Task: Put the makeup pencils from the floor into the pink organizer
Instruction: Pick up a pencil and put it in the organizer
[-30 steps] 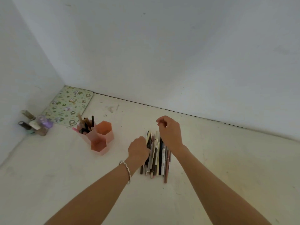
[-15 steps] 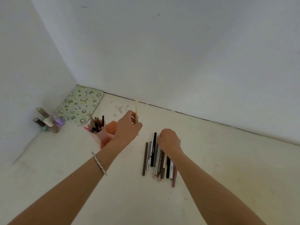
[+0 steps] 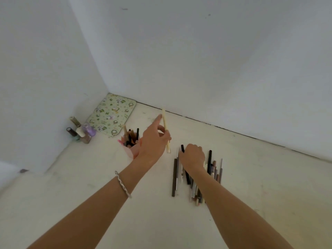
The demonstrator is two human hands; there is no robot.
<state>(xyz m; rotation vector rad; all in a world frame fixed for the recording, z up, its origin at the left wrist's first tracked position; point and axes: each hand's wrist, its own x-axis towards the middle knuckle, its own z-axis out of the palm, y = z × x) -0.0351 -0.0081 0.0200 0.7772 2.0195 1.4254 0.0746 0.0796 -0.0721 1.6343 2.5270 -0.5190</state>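
My left hand grips a cream makeup pencil almost upright, just right of the pink organizer, which the hand partly hides. The organizer's far cell holds several pencils standing up. A pile of makeup pencils lies on the floor in rough parallel rows. My right hand rests on the far end of the pile with its fingers curled around a black pencil.
A green patterned flat case lies in the corner by the white walls. Several nail polish bottles stand against the left wall. The floor to the right of the pile is bare.
My left hand lifted the cream pencil off the pile and carried it left toward the organizer. My right hand dropped onto the pile's far end. The camera shifted left.
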